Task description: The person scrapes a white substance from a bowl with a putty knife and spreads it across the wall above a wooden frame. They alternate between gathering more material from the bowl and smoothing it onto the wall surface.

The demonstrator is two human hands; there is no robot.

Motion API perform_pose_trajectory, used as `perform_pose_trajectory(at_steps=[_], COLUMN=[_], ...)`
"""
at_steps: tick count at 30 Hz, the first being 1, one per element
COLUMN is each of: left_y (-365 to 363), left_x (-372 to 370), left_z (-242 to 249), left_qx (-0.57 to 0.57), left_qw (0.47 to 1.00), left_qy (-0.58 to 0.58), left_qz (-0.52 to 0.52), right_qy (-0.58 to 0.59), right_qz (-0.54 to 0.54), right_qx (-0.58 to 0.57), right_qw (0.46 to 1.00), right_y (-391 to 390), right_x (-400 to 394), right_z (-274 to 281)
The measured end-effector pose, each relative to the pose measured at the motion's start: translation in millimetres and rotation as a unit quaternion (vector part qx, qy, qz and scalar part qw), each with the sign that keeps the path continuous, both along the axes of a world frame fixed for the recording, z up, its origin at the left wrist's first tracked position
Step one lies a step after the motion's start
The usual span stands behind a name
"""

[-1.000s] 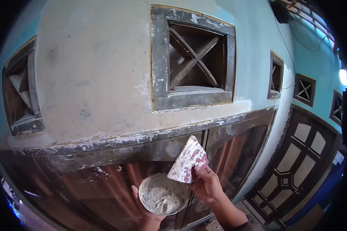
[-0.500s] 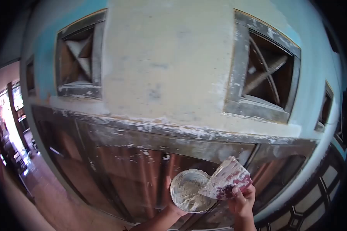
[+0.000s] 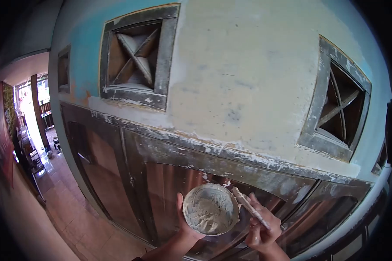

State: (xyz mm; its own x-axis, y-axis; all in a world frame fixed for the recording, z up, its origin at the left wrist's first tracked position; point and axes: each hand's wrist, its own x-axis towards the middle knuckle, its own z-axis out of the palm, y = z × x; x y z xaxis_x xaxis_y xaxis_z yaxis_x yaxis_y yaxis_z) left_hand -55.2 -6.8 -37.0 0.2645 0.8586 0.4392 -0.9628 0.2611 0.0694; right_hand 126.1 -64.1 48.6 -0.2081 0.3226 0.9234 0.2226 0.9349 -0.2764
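Note:
My left hand point(image 3: 187, 229) is wrapped round the side of a round bowl point(image 3: 223, 196) from the left and below. Pale, creamy putty point(image 3: 207, 218) lies in it and smears its inner wall. In my right hand point(image 3: 265, 229) is a flat putty spreader point(image 3: 250, 208), coated with the same whitish paste and turned nearly edge-on to me. Its far end is right at the bowl's right rim. Both hands are in front of the brown wooden panels, below the patched wall point(image 3: 244, 74).
A horizontal wooden beam point(image 3: 191, 145) with white smears runs under the wall. Two framed vent openings with crossed slats, a left vent point(image 3: 135, 56) and a right vent point(image 3: 342, 102), sit above it. A tiled floor point(image 3: 80, 217) leads to a bright doorway point(image 3: 27, 108) at left.
The view has swung left, so the wall and vents sit further right. The spreader has turned from broad side showing to nearly edge-on, its end moving from over the putty to the rim.

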Motion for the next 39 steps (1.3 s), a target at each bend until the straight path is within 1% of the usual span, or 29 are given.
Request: perform_pose_trajectory(at_steps=[1,2,4,5,6,8,9,10,12,14,16,18,19,21,22,24,25,27,28,30,31,32,33,34,35,36,37,38,39], left_y=[1.5,1.5,1.4,-0.6,-2.5,-5.9,-6.1,-7.6,-10.8,-22.1,-32.8,-44.1,-45.5,-66.8,-70.0,-77.8,-80.5,-84.2,-86.6,-94.0,-102.1,-105.3,-106.1,-106.1,-104.9,-104.0,-103.5,-103.9,-104.5], left_x=[-5.1,-12.6,-29.2,-38.4,-49.0,-73.5,-86.3,-100.3,-130.5,-164.1,-200.0,-231.3,-246.2,-269.6,-283.5,-313.4,-333.0,-363.7,-366.3,-359.0,-348.9,-333.2,-317.9,-312.1,-321.6,-336.6,-347.8,-349.7,-351.6], left_z=[3.4,3.8,3.9,4.6,4.2,2.3,2.0,1.4,0.8,8.4,7.4,21.2,20.4,46.5,51.5,56.3,56.4,56.4,54.5,61.7,69.0,81.7,93.5,98.4,90.5,78.3,67.7,67.1,67.1], left_qx=[-0.001,-0.003,0.003,-0.028,-0.029,-0.064,-0.025,-0.026,0.0,0.085,0.101,0.1,0.13,0.169,0.168,0.174,0.173,0.037,0.038,0.19,0.106,0.107,-0.02,-0.147,-0.147,0.087,0.315,0.315,0.286], left_qw=[1.0,1.0,1.0,0.998,0.998,0.993,0.997,0.996,0.984,0.989,0.969,0.959,0.957,0.917,0.916,0.878,0.877,0.823,0.822,0.814,0.817,0.815,0.739,0.639,0.637,0.742,0.787,0.785,0.781], left_qy=[-0.018,-0.018,-0.016,-0.034,-0.034,0.022,-0.008,-0.008,0.083,0.035,0.1,0.069,0.03,0.05,0.052,0.023,0.025,-0.016,-0.015,0.036,0.021,0.02,-0.001,-0.023,-0.027,0.032,0.091,0.091,0.13], left_qz=[0.015,0.019,0.025,0.034,0.037,0.093,0.079,0.081,0.16,0.116,0.202,0.254,0.26,0.359,0.361,0.445,0.447,0.566,0.569,0.548,0.566,0.569,0.674,0.755,0.756,0.665,0.522,0.525,0.54], right_qy=[-0.061,-0.061,-0.153,-0.189,-0.189,-0.264,-0.281,-0.281,-0.332,-0.358,-0.403,-0.397,-0.384,-0.359,-0.346,-0.297,-0.3,-0.287,-0.285,-0.278,-0.268,-0.267,-0.283,-0.299,-0.293,-0.294,-0.276,-0.257,-0.253], right_qz=[-0.003,0.001,-0.071,-0.112,-0.109,-0.22,-0.251,-0.249,-0.325,-0.33,-0.325,-0.32,-0.32,-0.321,-0.323,-0.335,-0.339,-0.341,-0.339,-0.345,-0.335,-0.332,-0.35,-0.369,-0.367,-0.364,-0.364,-0.363,-0.362], right_qx=[0.049,0.048,0.131,0.16,0.16,0.225,0.233,0.233,0.255,0.247,0.25,0.272,0.28,0.291,0.294,0.311,0.315,0.323,0.324,0.335,0.33,0.332,0.327,0.321,0.315,0.317,0.313,0.307,0.306], right_qw=[0.997,0.997,0.977,0.962,0.963,0.912,0.896,0.897,0.848,0.838,0.818,0.816,0.82,0.827,0.83,0.838,0.834,0.835,0.836,0.832,0.841,0.841,0.831,0.82,0.825,0.825,0.833,0.841,0.843], right_y=[4.9,8.3,14.4,21.1,25.8,36.3,40.8,45.7,57.1,68.3,77.3,85.3,89.9,97.8,101.7,118.8,126.6,142.1,149.1,162.1,170.6,172.2,173.9,175.4,179.9,180.3,180.6,181.3,180.6], right_x=[-7.8,-16.1,-33.1,-37.4,-43.9,-59.1,-67.3,-75.0,-90.1,-108.5,-130.4,-162.1,-179.7,-214.5,-231.9,-266.6,-279.9,-303.9,-311.3,-325.0,-330.4,-332.4,-332.9,-333.8,-336.3,-338.1,-340.1,-342.0,-341.0], right_z=[6.8,12.5,22.9,25.2,31.8,47.2,51.4,53.1,51.2,43.0,38.4,35.1,34.0,34.2,35.4,29.9,29.4,27.3,27.3,27.6,25.6,27.4,28.7,29.2,26.9,26.6,26.6,27.5,29.7])
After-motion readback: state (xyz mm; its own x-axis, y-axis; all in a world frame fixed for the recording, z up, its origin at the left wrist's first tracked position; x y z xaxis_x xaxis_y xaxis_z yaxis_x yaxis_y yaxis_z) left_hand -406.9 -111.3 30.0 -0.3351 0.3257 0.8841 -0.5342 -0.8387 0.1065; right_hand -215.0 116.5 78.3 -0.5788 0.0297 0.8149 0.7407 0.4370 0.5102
